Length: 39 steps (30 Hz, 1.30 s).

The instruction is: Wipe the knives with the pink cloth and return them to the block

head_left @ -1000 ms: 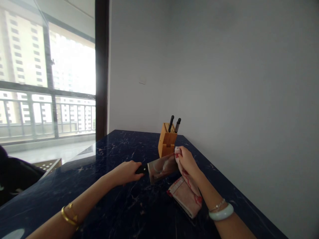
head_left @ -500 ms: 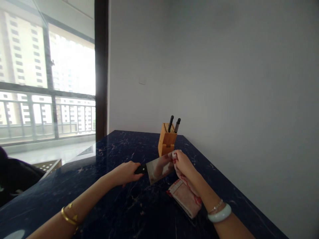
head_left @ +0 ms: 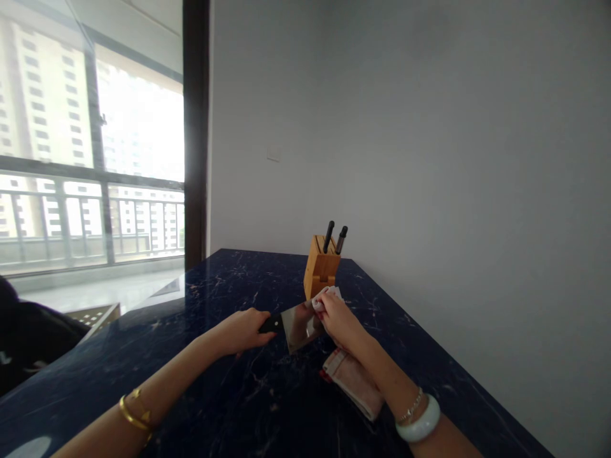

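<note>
The cleaver [head_left: 296, 326] was seen, in the head view, on the near side of the knife block [head_left: 319, 270], over the tabletop [head_left: 255, 273]; whether its lower edge was rested on that surface could not be told. Its black handle [head_left: 270, 324] was pointed to the near left of the block, and the grip of the left hand [head_left: 248, 327] was closed around it. From that grip the blade was extended rightward and slightly away, its long axis being slanted toward the front of the block's foot; whether the block was touched by it could not be made out. One broad face was turned toward the viewer.

The far end of the blade was covered by the right hand [head_left: 337, 318], whose grip was closed on a bunched part of the cloth [head_left: 356, 381], pressed at the blade just in front of the block. The handle end was thus nearer the left hand, the far end nearer the right, and a bare stretch of blade was left between them. A folded part of the cloth was laid nearer than the block and to its right, partly hidden by the right forearm [head_left: 382, 369]. Two dark knife handles [head_left: 328, 236] were held upright in the block's top, untouched by either hand.
</note>
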Tool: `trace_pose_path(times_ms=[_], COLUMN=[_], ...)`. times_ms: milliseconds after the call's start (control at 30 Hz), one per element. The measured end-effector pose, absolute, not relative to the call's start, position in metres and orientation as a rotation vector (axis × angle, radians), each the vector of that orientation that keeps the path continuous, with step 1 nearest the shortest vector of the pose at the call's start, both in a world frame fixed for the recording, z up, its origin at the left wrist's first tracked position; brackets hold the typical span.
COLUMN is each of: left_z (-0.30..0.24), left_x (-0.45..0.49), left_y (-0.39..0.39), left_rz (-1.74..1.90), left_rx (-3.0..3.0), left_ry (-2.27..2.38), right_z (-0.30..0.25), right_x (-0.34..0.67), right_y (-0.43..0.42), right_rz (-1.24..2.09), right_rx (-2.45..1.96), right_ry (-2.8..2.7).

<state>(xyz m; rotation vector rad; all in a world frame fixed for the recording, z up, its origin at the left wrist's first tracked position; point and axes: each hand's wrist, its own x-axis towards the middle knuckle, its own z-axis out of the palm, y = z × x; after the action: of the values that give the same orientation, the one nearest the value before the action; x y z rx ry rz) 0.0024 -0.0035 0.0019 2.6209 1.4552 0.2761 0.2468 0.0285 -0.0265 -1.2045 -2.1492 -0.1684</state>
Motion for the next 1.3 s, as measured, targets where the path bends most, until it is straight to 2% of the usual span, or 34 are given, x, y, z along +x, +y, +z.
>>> trace_pose_path(times_ms=[300, 567, 700, 1033, 1300], left_z=[0.001, 0.003, 0.002, 0.000, 0.001], left_x=[0.003, 0.004, 0.003, 0.003, 0.003], left_y=[-0.002, -0.005, -0.003, -0.002, -0.003], left_rz=[0.269, 0.253, 0.295, 0.273, 0.278], left_rx=[2.640, 2.566, 2.607, 2.567, 2.566], left_ry=[1.463, 1.478, 1.466, 1.462, 1.466], right_z=[-0.011, -0.014, -0.016, -0.011, -0.012], right_x=[0.226, 0.272, 0.276, 0.235, 0.264], right_y=[0.001, 0.032, 0.031, -0.004, 0.019], right_rz=[-0.009, -0.044, -0.059, -0.041, 0.075], right_rx=[-1.062, -1.434, -1.533, -1.214, -1.340], right_ry=[-2.343, -2.099, -2.148, -2.446, -2.387])
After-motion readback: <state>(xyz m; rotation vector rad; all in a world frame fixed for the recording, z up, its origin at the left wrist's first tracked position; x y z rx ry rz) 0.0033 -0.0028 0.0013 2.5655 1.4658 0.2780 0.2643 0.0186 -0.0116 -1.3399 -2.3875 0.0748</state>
